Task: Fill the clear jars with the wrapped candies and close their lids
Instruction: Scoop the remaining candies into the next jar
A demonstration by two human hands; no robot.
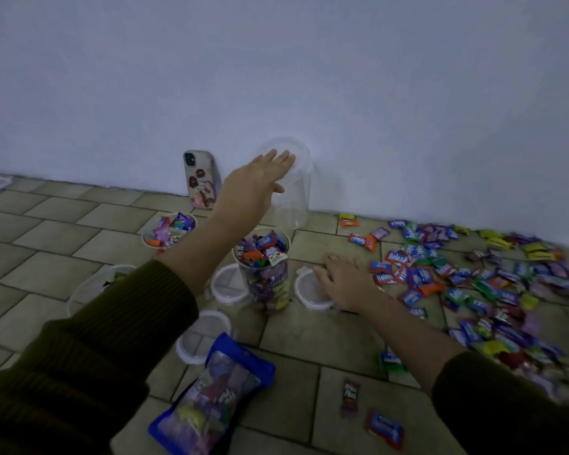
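An empty clear jar (291, 198) stands by the wall. My left hand (260, 178) reaches over it, with straight fingers lying across its open rim. In front of it a clear jar (265, 274) stands filled to the top with wrapped candies. A second jar (169, 232) at the left also holds candies. My right hand (340, 277) rests flat, fingers spread, on a white-rimmed lid (306, 289) on the floor to the right of the full jar. A large pile of wrapped candies (473, 284) is spread over the tiles at the right.
Two more lids (225, 285) (201, 339) lie near the full jar, and another clear container (92, 287) sits at the left. A blue candy bag (211, 395) lies in front. A phone (200, 178) leans on the wall. Loose candies (383, 428) lie near me.
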